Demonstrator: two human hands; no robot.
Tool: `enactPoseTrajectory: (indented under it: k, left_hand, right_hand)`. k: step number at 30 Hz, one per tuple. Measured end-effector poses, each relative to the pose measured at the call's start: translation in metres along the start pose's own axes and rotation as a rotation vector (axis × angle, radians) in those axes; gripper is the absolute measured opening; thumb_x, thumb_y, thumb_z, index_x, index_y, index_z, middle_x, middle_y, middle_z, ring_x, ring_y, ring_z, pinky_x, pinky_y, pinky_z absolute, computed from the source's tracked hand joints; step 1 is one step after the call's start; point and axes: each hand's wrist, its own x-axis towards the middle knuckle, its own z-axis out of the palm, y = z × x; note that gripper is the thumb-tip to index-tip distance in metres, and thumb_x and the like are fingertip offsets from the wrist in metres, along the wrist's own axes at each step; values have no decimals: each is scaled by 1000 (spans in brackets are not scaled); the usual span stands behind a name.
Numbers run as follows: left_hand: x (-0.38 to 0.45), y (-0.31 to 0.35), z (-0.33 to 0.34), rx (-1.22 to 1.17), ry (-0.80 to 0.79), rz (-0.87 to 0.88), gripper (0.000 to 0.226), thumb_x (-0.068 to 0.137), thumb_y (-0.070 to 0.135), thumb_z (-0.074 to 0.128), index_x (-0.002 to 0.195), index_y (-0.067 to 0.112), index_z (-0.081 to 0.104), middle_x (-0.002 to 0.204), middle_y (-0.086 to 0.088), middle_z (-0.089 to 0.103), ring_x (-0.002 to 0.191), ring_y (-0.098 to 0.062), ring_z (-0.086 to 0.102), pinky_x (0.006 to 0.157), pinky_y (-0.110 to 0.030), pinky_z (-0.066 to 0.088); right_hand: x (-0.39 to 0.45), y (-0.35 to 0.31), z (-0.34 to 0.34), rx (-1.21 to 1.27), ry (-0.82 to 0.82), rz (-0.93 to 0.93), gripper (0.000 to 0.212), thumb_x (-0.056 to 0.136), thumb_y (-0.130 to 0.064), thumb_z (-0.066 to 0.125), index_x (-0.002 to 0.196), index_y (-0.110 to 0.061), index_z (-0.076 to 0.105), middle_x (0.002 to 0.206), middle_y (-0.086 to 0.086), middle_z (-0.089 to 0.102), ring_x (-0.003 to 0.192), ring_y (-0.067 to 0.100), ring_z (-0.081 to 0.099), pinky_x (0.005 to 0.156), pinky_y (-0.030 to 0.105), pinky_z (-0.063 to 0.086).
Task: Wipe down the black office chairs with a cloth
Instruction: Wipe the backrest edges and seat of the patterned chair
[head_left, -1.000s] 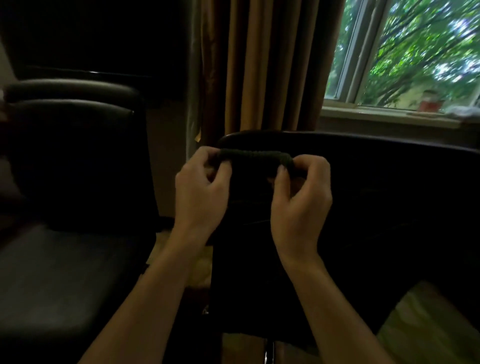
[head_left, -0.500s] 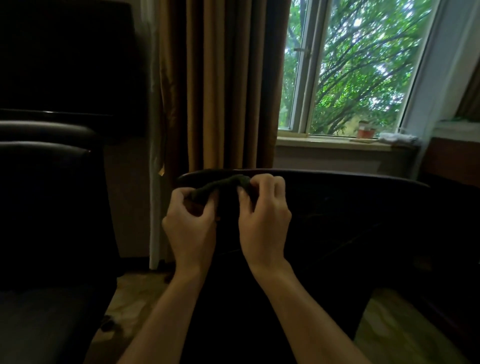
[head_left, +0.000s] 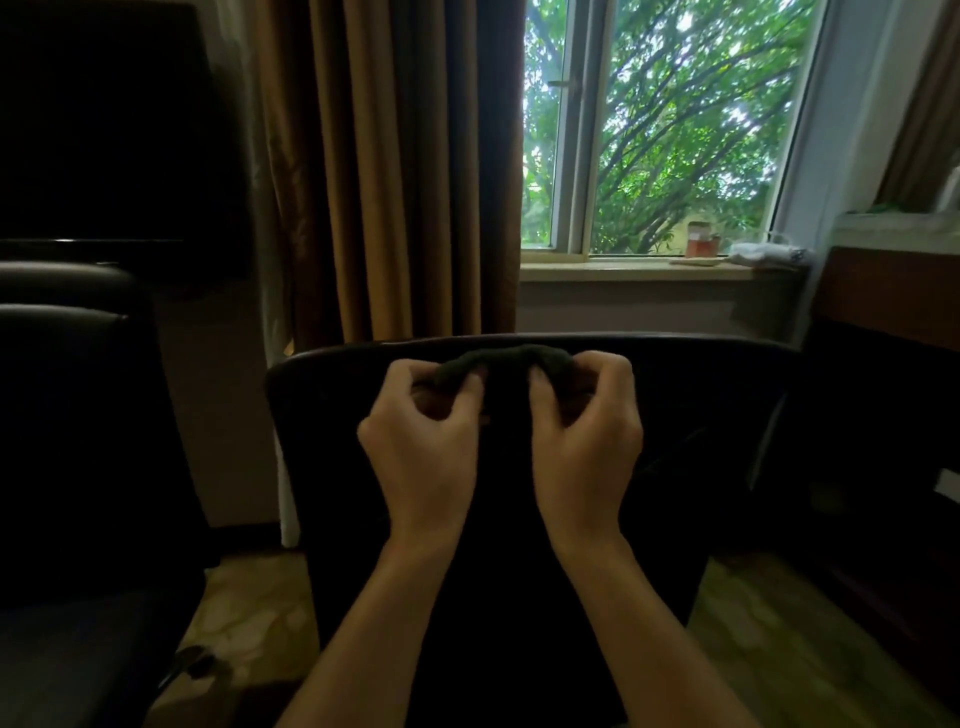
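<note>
left hand (head_left: 423, 457) and right hand (head_left: 584, 452): each pinching one end of a dark green rolled cloth (head_left: 501, 359), fingers curled around it. cloth lying along the top edge of a black office chair backrest (head_left: 701, 415). second black padded office chair (head_left: 67, 415) standing at left. brown pleated curtain (head_left: 384, 171) hanging beyond.

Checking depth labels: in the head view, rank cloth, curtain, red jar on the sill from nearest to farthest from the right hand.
1. cloth: pinched in the right hand at the chair top.
2. curtain: behind the chair, to the left.
3. red jar: on the sill, far right.
</note>
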Motion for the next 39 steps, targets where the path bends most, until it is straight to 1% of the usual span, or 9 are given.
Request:
enactPoseTrajectory:
  k: [6, 10, 13, 18, 22, 26, 33, 36, 39]
  left_hand:
    - [18, -15, -30, -2, 45, -41, 15, 85, 23, 72, 94, 16, 63, 82, 15, 63, 73, 12, 61, 63, -7, 49]
    - [23, -18, -37, -39, -3, -104, 14, 86, 23, 72, 96, 18, 62, 88, 4, 68, 78, -5, 68, 67, -20, 56]
    - [19, -8, -32, -48, 1, -114, 15, 86, 21, 73, 95, 15, 63, 84, 5, 67, 72, -2, 67, 61, -13, 53]
    - [-2, 14, 4, -30, -23, -58, 13, 85, 20, 74, 89, 18, 61, 76, 13, 62, 67, 11, 61, 59, -5, 46]
    - [-27, 31, 43, -30, -68, -4, 14, 85, 13, 73, 87, 15, 59, 68, 19, 54, 67, 21, 56, 56, -1, 42]
    - [-46, 35, 79, -23, -127, 61, 16, 86, 15, 72, 93, 18, 59, 74, 16, 59, 72, 11, 63, 59, -8, 51]
    - [-43, 27, 78, 51, -43, 152, 18, 86, 17, 70, 97, 19, 57, 77, 21, 58, 75, 10, 62, 63, -7, 49]
    - [-32, 21, 60, 71, 4, 172, 16, 87, 16, 71, 93, 20, 57, 76, 20, 58, 72, 7, 62, 63, -7, 48]
    - [-20, 8, 35, 118, 65, 166, 15, 87, 17, 71, 92, 21, 57, 76, 22, 57, 70, 8, 61, 63, -8, 48]
  right_hand:
    - [-13, -28, 24, -141, -61, -70, 17, 91, -29, 62, 93, -14, 54, 90, -5, 54, 62, -2, 43, 51, 6, 33]
    - [-16, -29, 25, -140, -112, -58, 16, 91, -28, 61, 94, -14, 54, 91, -5, 55, 65, 0, 49, 56, 7, 37]
    - [-9, -25, 16, -130, -106, -65, 14, 92, -24, 63, 92, -13, 54, 89, -6, 54, 65, -1, 46, 58, 9, 38]
    - [12, -3, -12, -161, -58, -49, 13, 91, -21, 63, 91, -12, 54, 88, -4, 55, 70, 8, 54, 63, 29, 51]
    - [32, 31, -48, -137, -50, -35, 18, 88, -17, 68, 94, -13, 52, 86, -3, 58, 70, 5, 55, 65, 13, 46]
    - [48, 66, -79, -72, -21, 68, 36, 85, -16, 72, 112, -13, 49, 83, -11, 53, 73, -6, 54, 65, 1, 40]
    - [46, 64, -68, -90, -57, -102, 50, 86, -35, 70, 129, -19, 49, 107, -1, 59, 85, 7, 59, 70, 16, 50]
    - [34, 42, -48, -132, -52, -165, 38, 88, -42, 58, 120, -23, 48, 106, 2, 54, 79, 15, 61, 60, 32, 56]
    - [19, 24, -28, -145, -62, -207, 23, 90, -36, 56, 104, -18, 54, 99, 2, 52, 69, 14, 57, 52, 31, 54]
